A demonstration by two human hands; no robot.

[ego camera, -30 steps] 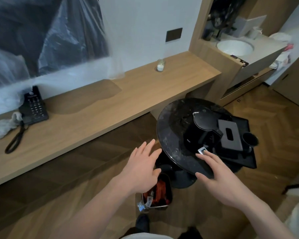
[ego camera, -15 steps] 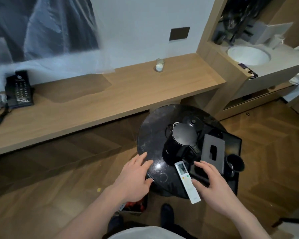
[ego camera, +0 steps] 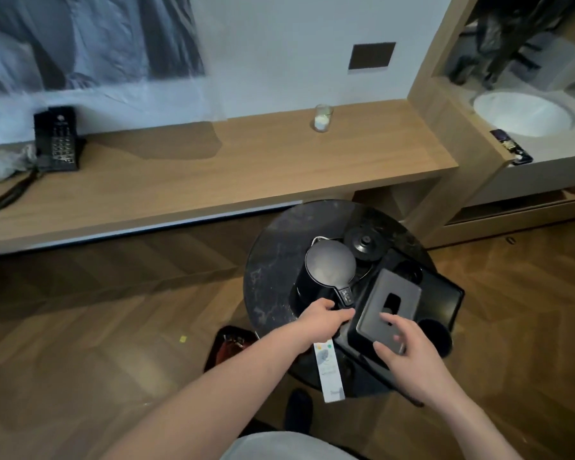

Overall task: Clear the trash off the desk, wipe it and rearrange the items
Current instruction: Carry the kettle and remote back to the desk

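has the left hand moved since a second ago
Yes. The left hand went from hovering off the round black table's near-left rim to over it, fingers now at the black kettle's handle.

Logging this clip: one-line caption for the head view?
Left hand grips the kettle handle; right hand reaches over the tissue box.

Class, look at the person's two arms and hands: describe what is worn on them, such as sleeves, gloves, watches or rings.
Both forearms are bare, with no sleeves in view. The left hand and right hand wear no gloves, and no watch, bracelet or ring shows on either.
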